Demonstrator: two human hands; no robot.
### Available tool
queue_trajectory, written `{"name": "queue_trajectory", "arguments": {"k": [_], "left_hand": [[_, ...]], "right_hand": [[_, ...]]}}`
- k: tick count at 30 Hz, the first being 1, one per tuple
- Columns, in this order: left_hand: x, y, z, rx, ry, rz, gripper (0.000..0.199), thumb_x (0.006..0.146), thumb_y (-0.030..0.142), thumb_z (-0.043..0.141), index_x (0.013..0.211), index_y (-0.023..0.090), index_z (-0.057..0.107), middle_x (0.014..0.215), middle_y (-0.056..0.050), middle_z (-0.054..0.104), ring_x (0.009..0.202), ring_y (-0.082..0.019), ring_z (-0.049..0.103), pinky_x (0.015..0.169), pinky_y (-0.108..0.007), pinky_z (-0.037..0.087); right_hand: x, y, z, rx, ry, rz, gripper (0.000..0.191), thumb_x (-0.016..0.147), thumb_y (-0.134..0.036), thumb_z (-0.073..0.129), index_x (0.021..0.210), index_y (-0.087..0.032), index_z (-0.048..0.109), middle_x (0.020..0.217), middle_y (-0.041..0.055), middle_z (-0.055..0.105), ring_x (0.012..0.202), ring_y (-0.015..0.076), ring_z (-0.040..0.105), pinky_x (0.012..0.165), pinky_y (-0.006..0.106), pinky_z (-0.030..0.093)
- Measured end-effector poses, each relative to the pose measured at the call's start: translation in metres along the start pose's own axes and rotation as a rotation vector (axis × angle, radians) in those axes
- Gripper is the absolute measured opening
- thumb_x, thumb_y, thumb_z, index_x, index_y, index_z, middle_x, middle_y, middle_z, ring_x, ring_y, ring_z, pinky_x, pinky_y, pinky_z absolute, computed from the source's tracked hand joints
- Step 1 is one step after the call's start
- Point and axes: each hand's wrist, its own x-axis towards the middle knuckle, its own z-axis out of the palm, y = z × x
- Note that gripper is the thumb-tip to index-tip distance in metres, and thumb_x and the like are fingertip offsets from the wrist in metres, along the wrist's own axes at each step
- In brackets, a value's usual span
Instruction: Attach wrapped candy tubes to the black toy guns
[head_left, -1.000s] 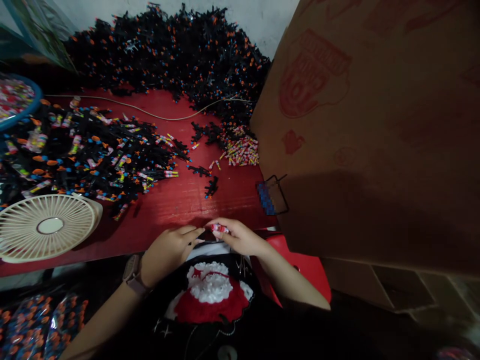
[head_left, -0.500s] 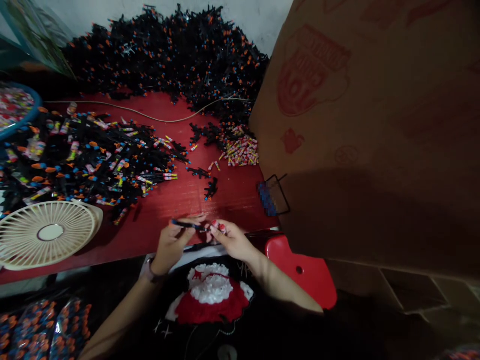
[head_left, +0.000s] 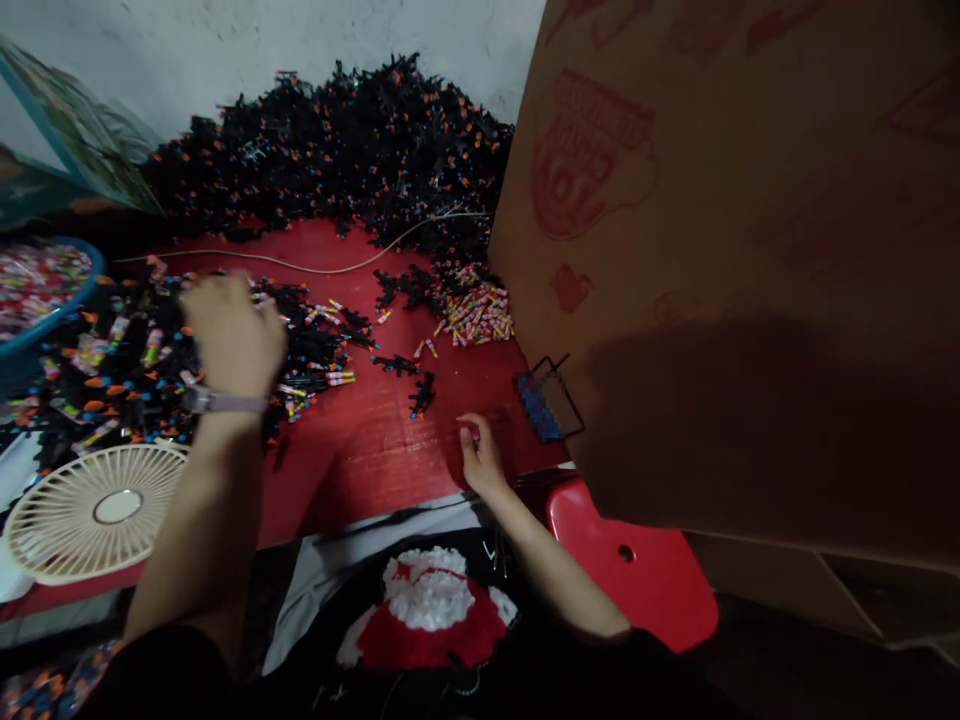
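My left hand, palm down and smeared by motion, reaches over the left heap of black toy guns fitted with candy tubes. Its fingertips are hidden, so what it touches cannot be told. Low over the red table, my right hand is half curled, thumb near the index finger. A small red spot shows between them, too small to name. Beyond it lie a loose toy gun with orange and blue ends and a small pile of pink and yellow candy tubes.
A large heap of toy guns rises against the wall. At left stand a blue basin of candy tubes and a cream fan. A tall cardboard box flanks the right, with a red stool below.
Both hands were together at the table's front edge, the left with a black toy gun. The left has swung out to the left heap; the right has shifted slightly right.
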Motion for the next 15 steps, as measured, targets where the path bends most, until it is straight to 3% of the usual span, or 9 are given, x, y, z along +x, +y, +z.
{"name": "queue_trajectory", "arguments": {"k": [2,3,5,7,11,15], "left_hand": [[-0.015,0.038,0.049,-0.051,-0.205,0.191,0.039,0.099,0.012,0.051,0.132,0.009,0.071,0.135,-0.019,0.075,0.139,-0.034,0.065,0.126,-0.055,0.048],[-0.025,0.055,0.074,-0.084,-0.345,0.305,0.050,0.095,0.005,0.048,0.140,0.009,0.069,0.144,-0.019,0.072,0.144,-0.032,0.063,0.128,-0.050,0.046],[-0.044,0.080,0.116,-0.104,-0.479,0.366,0.065,0.089,0.001,0.053,0.151,0.013,0.065,0.159,-0.018,0.064,0.153,-0.030,0.056,0.130,-0.045,0.044],[-0.059,0.093,0.143,-0.114,-0.572,0.315,0.075,0.088,0.000,0.056,0.161,0.015,0.057,0.170,-0.021,0.052,0.160,-0.032,0.048,0.131,-0.047,0.041],[-0.080,0.090,0.157,-0.155,-0.617,0.209,0.071,0.094,0.001,0.052,0.164,0.014,0.053,0.154,-0.025,0.063,0.148,-0.033,0.058,0.124,-0.047,0.045],[-0.105,0.075,0.153,-0.271,-0.655,0.048,0.069,0.091,0.009,0.065,0.159,0.009,0.052,0.112,-0.017,0.078,0.108,-0.030,0.076,0.100,-0.038,0.057]], "right_hand": [[-0.003,0.004,0.003,-0.011,-0.037,-0.025,0.041,0.110,-0.059,0.047,0.121,-0.024,0.064,0.117,0.0112,0.076,0.106,0.0256,0.073,0.095,0.039,0.058],[-0.003,0.005,0.003,-0.019,-0.046,-0.026,0.039,0.110,-0.058,0.047,0.121,-0.024,0.064,0.115,0.0106,0.076,0.104,0.0254,0.073,0.093,0.039,0.058],[-0.003,0.006,0.001,-0.034,-0.050,-0.018,0.038,0.110,-0.056,0.046,0.120,-0.024,0.063,0.113,0.0102,0.076,0.100,0.0249,0.074,0.090,0.038,0.059],[-0.002,0.006,-0.003,-0.041,-0.043,-0.018,0.036,0.111,-0.053,0.046,0.122,-0.024,0.063,0.114,0.0109,0.076,0.101,0.0248,0.074,0.091,0.038,0.059],[-0.002,0.006,-0.006,-0.048,-0.037,-0.002,0.034,0.109,-0.052,0.048,0.124,-0.024,0.060,0.116,0.0117,0.076,0.101,0.0248,0.074,0.090,0.038,0.059],[-0.005,0.006,0.001,-0.070,-0.118,0.029,0.034,0.107,-0.055,0.051,0.117,-0.024,0.061,0.107,0.0098,0.076,0.094,0.0256,0.074,0.085,0.038,0.059]]}}
